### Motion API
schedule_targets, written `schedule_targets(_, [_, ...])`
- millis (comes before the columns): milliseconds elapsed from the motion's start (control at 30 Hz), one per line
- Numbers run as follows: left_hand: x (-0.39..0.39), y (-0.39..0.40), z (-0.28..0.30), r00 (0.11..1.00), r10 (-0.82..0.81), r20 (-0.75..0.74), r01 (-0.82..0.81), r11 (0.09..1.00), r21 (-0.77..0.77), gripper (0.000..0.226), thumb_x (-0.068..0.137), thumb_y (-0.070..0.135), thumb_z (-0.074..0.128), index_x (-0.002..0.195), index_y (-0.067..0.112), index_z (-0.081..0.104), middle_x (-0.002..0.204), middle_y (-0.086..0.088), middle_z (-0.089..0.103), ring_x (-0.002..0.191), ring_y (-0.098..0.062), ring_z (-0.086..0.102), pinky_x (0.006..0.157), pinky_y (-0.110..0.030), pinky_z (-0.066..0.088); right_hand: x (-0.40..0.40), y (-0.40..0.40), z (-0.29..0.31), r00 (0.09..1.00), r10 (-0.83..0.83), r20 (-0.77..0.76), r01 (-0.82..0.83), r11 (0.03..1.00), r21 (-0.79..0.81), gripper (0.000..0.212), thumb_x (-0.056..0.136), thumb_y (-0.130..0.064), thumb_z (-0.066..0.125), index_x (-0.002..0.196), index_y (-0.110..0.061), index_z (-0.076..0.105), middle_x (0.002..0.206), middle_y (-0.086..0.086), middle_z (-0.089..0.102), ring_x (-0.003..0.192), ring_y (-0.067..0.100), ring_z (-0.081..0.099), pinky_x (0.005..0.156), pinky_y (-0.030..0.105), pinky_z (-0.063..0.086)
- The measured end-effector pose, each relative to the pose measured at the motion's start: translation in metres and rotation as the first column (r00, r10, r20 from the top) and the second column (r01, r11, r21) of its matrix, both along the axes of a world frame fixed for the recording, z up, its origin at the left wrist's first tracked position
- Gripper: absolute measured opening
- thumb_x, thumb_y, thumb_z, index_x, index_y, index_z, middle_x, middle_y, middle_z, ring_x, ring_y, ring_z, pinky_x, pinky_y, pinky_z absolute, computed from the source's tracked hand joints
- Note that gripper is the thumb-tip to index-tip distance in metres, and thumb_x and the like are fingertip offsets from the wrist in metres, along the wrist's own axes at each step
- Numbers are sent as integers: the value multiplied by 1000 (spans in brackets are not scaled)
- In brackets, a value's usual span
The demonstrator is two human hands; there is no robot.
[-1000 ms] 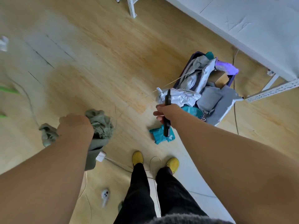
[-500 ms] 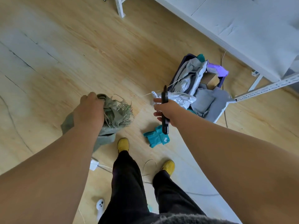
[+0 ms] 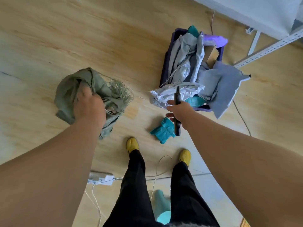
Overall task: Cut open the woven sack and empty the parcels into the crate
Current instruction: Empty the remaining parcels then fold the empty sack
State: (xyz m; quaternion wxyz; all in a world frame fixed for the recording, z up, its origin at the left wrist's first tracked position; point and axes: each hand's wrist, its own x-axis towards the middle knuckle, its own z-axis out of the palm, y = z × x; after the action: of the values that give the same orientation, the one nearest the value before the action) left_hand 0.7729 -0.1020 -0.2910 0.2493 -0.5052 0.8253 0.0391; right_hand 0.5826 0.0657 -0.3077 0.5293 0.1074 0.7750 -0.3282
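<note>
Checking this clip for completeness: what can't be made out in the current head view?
- Sack: the left hand bunches it; whether anything remains inside is hidden.
- Dark tool: the right hand covers its middle; blade not discernible.
- Crate: parcels hide its floor.
- Teal parcel: label too small.

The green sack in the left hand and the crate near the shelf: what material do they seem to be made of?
Sack, gripped by the left hand: probably woven plastic tape, matte grey-green; loose flat strands fray from its cut edge.
Crate: likely rigid moulded plastic, dark purple with a smooth straight wall, though parcels hide most of it.
</note>
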Motion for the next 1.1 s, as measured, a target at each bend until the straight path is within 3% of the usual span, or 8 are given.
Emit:
schedule_targets(133, [-26, 21, -53, 993, -108, 54, 98, 980, 174, 22, 90, 9, 54, 111, 7, 56, 129, -11, 30, 115, -29, 34, 80, -37, 40, -6, 37, -45, 996, 83, -14, -81, 989, 120, 30, 91, -6, 54, 119, -11, 64, 94, 9, 64, 71, 18, 62, 58, 24, 46])
schedule_targets(267, [-44, 60, -111, 979, -116, 167, 66, 958, 279, 63, 84, 17, 57, 141, 14, 31, 146, -10, 9, 134, -32, 18, 109, -43, 30, -15, 69, -100, 985, 169, -25, -160, 965, 207, 31, 86, -3, 56, 107, -18, 72, 87, 4, 65, 64, 19, 55, 66, 29, 50])
schedule_targets(433, [-93, 104, -164, 871, -36, -490, 145, 972, 186, 82, 81, 20, 73, 147, 22, 24, 152, -10, 20, 139, -30, 25, 109, -46, 37, -19, 108, -174, 985, 173, 2, -167, 947, 274, 30, 84, -7, 62, 107, -23, 72, 83, -4, 60, 73, 20, 57, 82, 35, 56])
schedule_targets(600, [-145, 125, -231, 779, 258, -572, -22, 923, 385, 97, 79, 29, 77, 150, 36, 11, 152, -12, 21, 135, -27, 35, 96, -37, 44, -24, 136, -256, 972, 234, 23, -229, 921, 316, 33, 83, -5, 61, 113, -18, 67, 93, 9, 66, 80, 29, 62, 82, 41, 57])
schedule_targets(700, [-164, 140, -269, 722, 244, -648, -28, 945, 326, 86, 82, 32, 73, 149, 32, 19, 145, -11, 28, 126, -26, 46, 89, -34, 49, -28, 149, -305, 938, 344, 37, -335, 876, 347, 32, 85, -9, 61, 116, -14, 62, 98, 13, 68, 78, 28, 63, 71, 35, 57])
schedule_targets(800, [-174, 156, -303, 666, 158, -729, -23, 981, 191, 79, 82, 31, 72, 148, 24, 29, 143, -15, 30, 123, -25, 46, 85, -28, 47, -29, 153, -351, 884, 467, 18, -438, 815, 380, 31, 87, -11, 58, 117, -19, 58, 79, 1, 56, 65, 18, 51, 47, 23, 35])
schedule_targets(967, [-182, 175, -345, 576, 45, -816, 2, 998, 56, 69, 86, 32, 65, 145, 10, 37, 142, -27, 29, 114, -18, 43, 102, -40, 45, -30, 152, -414, 875, 482, -34, -435, 816, 381, 47, 84, -2, 53, 127, -21, 54, 88, 3, 55, 71, 21, 52, 51, 24, 37])
schedule_targets(1100, [-189, 182, -364, 509, 5, -861, -28, 1000, -11, 65, 87, 31, 65, 140, 2, 42, 136, -34, 33, 119, -33, 49, 101, -51, 41, -36, 157, -451, 932, 349, -95, -277, 858, 432, 51, 85, -2, 58, 132, -21, 51, 92, 2, 56, 77, 20, 52, 60, 27, 41])
